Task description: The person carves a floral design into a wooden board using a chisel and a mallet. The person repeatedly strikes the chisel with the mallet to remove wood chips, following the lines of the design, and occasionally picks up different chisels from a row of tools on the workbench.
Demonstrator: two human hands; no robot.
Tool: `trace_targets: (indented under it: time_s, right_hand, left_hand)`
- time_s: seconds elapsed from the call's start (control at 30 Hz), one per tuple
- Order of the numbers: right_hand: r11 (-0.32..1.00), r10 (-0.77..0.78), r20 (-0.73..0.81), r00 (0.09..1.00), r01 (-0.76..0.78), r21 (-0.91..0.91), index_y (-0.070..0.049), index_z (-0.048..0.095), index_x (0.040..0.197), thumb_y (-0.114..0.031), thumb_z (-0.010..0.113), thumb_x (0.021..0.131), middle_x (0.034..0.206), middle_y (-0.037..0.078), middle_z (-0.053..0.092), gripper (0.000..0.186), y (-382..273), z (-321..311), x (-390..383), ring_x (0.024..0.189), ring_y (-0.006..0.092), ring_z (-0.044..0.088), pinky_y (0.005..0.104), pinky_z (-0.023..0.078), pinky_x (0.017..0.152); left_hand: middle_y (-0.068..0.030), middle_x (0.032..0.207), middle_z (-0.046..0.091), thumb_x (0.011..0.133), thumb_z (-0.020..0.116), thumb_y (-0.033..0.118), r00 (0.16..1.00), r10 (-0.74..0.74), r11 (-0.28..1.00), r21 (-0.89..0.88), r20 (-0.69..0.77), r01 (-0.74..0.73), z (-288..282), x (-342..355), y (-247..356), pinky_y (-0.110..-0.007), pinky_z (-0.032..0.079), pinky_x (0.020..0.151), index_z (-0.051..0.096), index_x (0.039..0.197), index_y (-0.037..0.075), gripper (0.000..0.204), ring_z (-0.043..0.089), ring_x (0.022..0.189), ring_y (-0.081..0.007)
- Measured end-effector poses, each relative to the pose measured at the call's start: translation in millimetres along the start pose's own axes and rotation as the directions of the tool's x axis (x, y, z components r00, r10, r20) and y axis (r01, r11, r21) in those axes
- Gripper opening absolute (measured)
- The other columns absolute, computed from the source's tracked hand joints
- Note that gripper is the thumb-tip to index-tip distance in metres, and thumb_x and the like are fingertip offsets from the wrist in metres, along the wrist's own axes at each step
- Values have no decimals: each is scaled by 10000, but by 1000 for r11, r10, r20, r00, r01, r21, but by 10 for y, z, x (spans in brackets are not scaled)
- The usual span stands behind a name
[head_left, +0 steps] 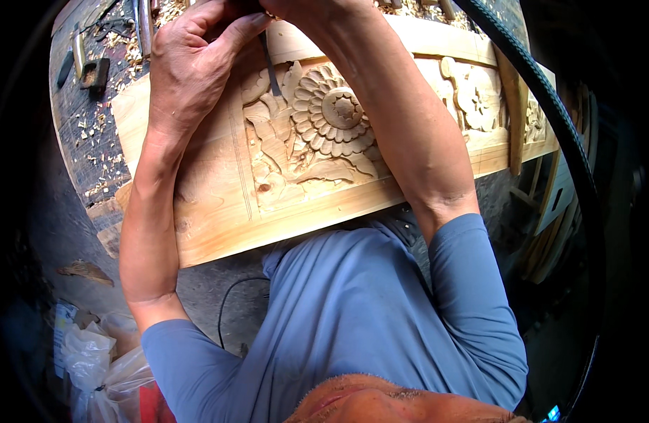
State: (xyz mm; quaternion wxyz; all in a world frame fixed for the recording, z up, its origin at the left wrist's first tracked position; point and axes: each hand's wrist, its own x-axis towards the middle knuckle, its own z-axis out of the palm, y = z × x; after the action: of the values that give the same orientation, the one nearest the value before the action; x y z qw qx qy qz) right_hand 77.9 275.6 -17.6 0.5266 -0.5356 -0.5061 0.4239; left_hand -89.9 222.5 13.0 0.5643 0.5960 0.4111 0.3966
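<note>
My left hand point(192, 69) is closed at the top edge of the view, its thumb stretched toward my right hand point(314, 8). Only the back and wrist of the right one show; its fingers are cut off by the frame. A narrow dark chisel blade point(271, 69) comes down from where the hands meet, its tip over the carving; the handle is hidden. Below lies a pale wooden panel point(211, 190) carved in relief. A round many-petalled flower point(338, 106) with leaves around it sits between my forearms, partly covered by the right one.
The dark workbench point(77, 141) holds wood shavings, tools and a small dark block point(94, 74). A wooden bar point(511, 113) crosses the panel's right part. A black cable point(550, 99) arcs down the right side. Plastic bags point(102, 359) stand at lower left.
</note>
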Motion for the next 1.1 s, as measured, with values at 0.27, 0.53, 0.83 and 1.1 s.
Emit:
trace_targets:
  time_s: [0.27,0.53,0.83,1.1]
  right_hand:
    - [1000,1,-15,1000,-1,1,-87,762,1029,-204,685,1043,964,59,795,141,27,-22,-25,835,169,752,311,599,752]
    - [1000,-2,-15,1000,3,6,-88,761,1039,-206,688,1043,973,62,794,139,-2,-38,-16,851,172,751,314,597,765]
    - [1000,-2,-12,1000,2,-1,-89,761,1051,-208,691,1042,983,65,793,139,-5,-40,-54,868,177,750,318,595,779]
    - [1000,2,-7,1000,-2,-1,-90,761,1061,-210,693,1042,992,68,793,139,12,-30,-46,884,180,749,321,593,792]
  left_hand:
    - [-12,1082,748,1043,701,113,972,204,942,247,116,-228,-235,63,-264,-239,526,909,763,1188,-11,200,681,986,-82]
    - [-23,1099,771,1047,694,101,980,184,969,153,80,-194,-282,60,-326,-228,533,908,767,1227,12,213,689,982,-80]
    - [-41,1071,771,1004,694,16,998,54,998,25,12,-55,20,16,78,-251,529,890,746,1194,-30,202,673,974,-90]
    - [-38,1086,754,1001,699,12,994,106,994,-43,17,-105,-17,27,-41,-279,514,962,764,1162,-34,180,659,1029,-102]
